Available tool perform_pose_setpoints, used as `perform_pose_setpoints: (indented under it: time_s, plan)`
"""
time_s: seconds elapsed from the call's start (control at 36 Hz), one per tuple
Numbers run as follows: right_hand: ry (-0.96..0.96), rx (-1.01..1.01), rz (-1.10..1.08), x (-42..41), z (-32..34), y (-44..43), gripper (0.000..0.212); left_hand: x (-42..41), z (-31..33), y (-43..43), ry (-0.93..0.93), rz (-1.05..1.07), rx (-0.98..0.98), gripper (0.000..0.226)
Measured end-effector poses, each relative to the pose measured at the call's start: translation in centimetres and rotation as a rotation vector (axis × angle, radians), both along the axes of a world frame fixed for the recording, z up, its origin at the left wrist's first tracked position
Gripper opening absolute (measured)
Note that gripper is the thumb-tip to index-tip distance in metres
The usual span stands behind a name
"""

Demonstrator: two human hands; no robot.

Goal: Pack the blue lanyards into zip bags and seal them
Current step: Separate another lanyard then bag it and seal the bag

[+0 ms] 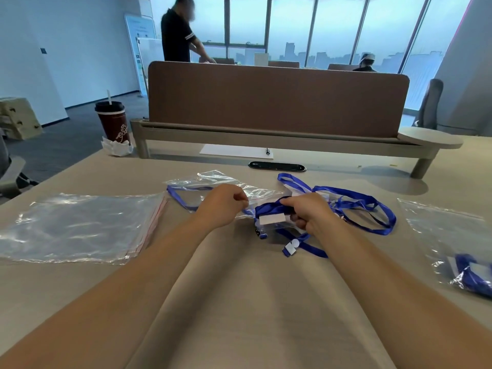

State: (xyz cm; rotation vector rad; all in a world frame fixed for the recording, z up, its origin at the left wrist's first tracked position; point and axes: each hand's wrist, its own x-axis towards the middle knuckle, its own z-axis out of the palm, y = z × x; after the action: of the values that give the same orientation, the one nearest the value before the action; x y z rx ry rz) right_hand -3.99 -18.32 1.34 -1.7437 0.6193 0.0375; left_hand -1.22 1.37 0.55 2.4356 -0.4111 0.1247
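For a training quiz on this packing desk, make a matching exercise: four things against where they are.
Things:
1. Dark red paper cup with straw
2. Stack of empty clear zip bags
3. Clear zip bag already holding blue lanyards
4. White paper sheet with black pen

Places:
A. near right edge
B. under the brown divider
C. far left corner
D. left of the arms

Pairs: 1-C, 2-D, 3-A, 4-B

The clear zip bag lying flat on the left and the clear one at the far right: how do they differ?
The clear zip bag on the left lies flat and empty; the clear zip bag at the far right holds a bundled blue lanyard. The left one shows a red zip strip; the right one's is unclear. Neither is touched by a hand.
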Motion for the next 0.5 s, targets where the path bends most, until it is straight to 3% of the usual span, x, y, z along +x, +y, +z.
perform_pose_setpoints:
  time_s: [0.22, 0.5]
  plan:
    - [-0.008, 0.208, 0.005, -0.1, -0.6, 0.3, 0.028, -0.1, -0.1, -0.4, 0.046, -0.013, -0.081, 0.011]
    - [-0.046, 0.245, -0.043, -0.5, -1.6, 1.1, 0.031, -0.6, 0.0, -0.8, 0.072, -0.004, -0.108, 0.014]
